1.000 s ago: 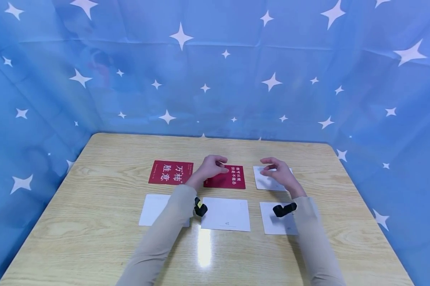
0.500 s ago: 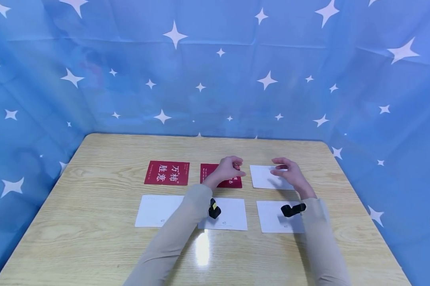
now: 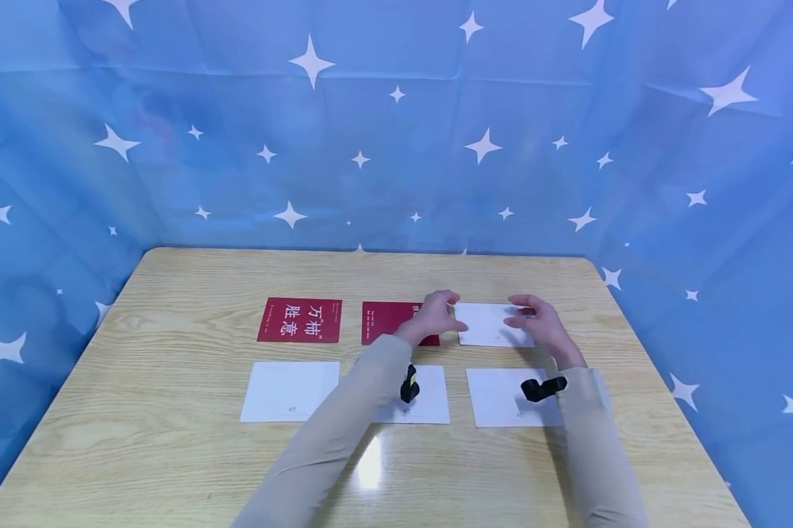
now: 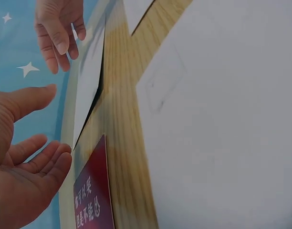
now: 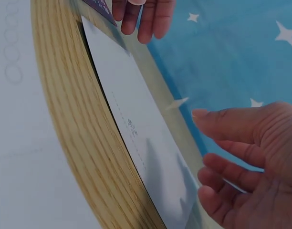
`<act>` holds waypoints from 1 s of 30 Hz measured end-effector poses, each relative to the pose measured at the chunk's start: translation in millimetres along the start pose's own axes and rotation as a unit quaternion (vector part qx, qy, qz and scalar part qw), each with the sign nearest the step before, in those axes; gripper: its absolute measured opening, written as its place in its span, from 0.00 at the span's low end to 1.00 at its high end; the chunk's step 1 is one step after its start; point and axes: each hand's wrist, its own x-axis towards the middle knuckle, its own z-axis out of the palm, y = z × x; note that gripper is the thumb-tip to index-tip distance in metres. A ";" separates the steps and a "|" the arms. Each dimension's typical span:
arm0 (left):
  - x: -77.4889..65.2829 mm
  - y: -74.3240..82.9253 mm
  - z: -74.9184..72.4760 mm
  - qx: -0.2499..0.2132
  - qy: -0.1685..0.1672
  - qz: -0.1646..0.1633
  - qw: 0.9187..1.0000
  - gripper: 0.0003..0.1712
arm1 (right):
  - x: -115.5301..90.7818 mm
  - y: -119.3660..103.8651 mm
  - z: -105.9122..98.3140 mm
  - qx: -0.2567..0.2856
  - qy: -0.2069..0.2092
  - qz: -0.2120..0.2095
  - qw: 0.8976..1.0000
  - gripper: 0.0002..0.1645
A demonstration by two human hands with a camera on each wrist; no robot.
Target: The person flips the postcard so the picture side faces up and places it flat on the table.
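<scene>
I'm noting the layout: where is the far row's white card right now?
In the head view, the white card is at the far row's right end, just right of the middle red card, showing between the left hand and right hand.

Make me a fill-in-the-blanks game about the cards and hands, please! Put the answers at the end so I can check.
1. There are ____ red cards in the far row.
2. The near row has ____ white cards.
3. The card nearest the person's right hand is coloured ____.
4. White stars decorate a curtain coloured ____.

Missing words: two; three; white; blue.
</scene>
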 end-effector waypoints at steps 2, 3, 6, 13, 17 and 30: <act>1.3 1.6 1.7 0.015 0.000 -0.004 1.000 0.36 | 0.2 0.6 -0.1 -0.002 0.008 0.005 1.000 0.32; 1.9 2.2 2.6 0.024 0.000 -0.006 1.000 0.37 | 0.4 0.7 -0.2 -0.003 0.012 0.006 1.000 0.32; 4.0 2.4 4.3 0.042 0.000 -0.013 0.999 0.38 | 1.3 -0.2 0.2 -0.010 0.016 0.015 1.000 0.33; 9.5 -1.1 6.6 0.062 0.005 -0.028 0.998 0.41 | 6.3 7.2 -0.2 -0.035 0.000 0.025 0.999 0.33; 12.3 -4.4 10.9 0.072 0.015 -0.022 0.997 0.41 | 10.0 12.9 -0.8 -0.043 -0.008 0.020 0.999 0.34; 8.3 2.8 17.1 0.131 0.013 -0.019 0.991 0.40 | 14.4 14.2 -5.7 -0.107 -0.028 -0.015 0.994 0.34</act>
